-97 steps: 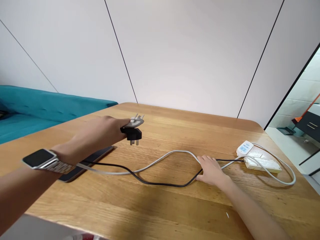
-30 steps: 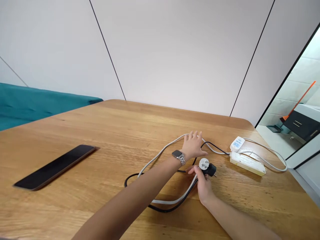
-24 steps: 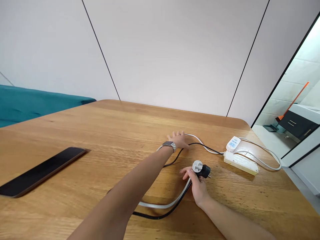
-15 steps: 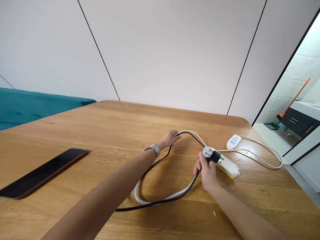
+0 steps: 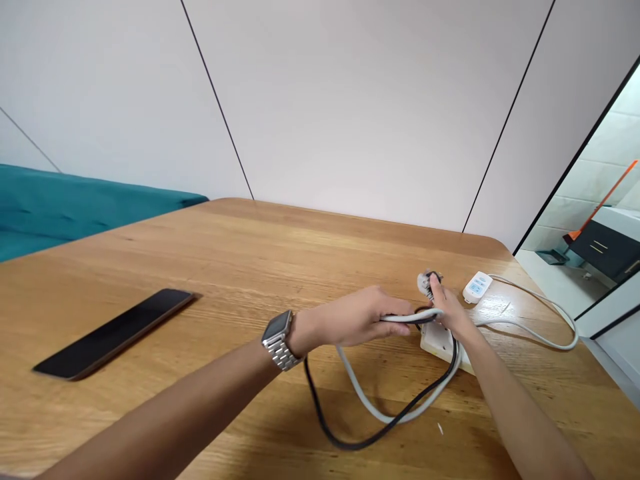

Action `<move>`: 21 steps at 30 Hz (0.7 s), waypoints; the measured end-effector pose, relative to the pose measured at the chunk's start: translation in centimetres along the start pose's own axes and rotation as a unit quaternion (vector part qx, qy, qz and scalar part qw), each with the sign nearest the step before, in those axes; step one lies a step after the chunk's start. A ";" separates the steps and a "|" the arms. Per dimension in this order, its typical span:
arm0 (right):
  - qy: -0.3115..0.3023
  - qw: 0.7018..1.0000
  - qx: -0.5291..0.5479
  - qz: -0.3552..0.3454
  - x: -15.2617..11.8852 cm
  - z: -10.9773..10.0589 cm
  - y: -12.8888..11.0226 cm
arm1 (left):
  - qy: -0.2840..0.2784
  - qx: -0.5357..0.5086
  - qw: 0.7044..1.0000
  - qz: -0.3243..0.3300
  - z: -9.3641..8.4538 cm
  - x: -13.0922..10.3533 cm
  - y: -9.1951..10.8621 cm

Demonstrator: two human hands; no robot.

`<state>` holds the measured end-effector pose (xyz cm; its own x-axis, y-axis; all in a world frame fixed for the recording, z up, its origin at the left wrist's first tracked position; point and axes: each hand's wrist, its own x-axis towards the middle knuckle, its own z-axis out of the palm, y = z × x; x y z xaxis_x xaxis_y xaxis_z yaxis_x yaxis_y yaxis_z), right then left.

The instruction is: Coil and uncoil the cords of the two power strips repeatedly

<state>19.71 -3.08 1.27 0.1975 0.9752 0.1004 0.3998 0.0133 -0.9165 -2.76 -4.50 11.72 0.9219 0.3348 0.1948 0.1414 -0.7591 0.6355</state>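
Observation:
My left hand point(image 5: 373, 315), with a watch on its wrist, is closed around a white cable point(image 5: 400, 319) and a black cable beside it. Close to its right, my right hand point(image 5: 449, 310) grips the plugs point(image 5: 425, 283) at the cable ends, one white and one dark; its fingers partly cover them. Below the hands both cables hang in a loop, where the black cable point(image 5: 320, 410) runs outermost. A white power strip point(image 5: 439, 341) lies under my right hand, half hidden by it and the cables.
On the wooden table point(image 5: 240, 267), a black flat device point(image 5: 115, 330) lies at the left. A white control box point(image 5: 477, 287) with blue markings and its cord rest at the right. Behind stand a white wall point(image 5: 350, 100) and a teal seat point(image 5: 90, 203).
My left hand has moved right and toward me with the cables, now beside my right hand. The right hand has moved slightly up and right with the plugs. The view has shifted a little.

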 end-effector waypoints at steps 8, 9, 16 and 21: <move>-0.317 0.936 0.151 -0.021 -2.4 -0.7 -3.1 | 0.194 -0.236 0.951 -0.038 1.6 2.1 -2.7; -0.340 0.929 0.147 -0.005 -2.6 -1.1 -3.3 | 0.222 -0.268 0.936 -0.047 1.7 2.5 -3.2; -0.382 0.907 0.176 -0.008 -3.0 -2.3 -3.6 | 0.328 -0.338 0.881 -0.052 3.1 4.7 -7.5; -0.294 0.934 0.193 -0.063 -3.2 -1.8 -3.8 | 0.332 -0.188 0.922 -0.061 7.0 5.2 -8.0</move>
<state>19.12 -6.59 5.15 -0.4003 0.9118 0.0913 0.0114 0.1046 -0.9945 3.42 -0.61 2.44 0.4659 0.7677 0.4399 -0.0197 -0.4881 0.8726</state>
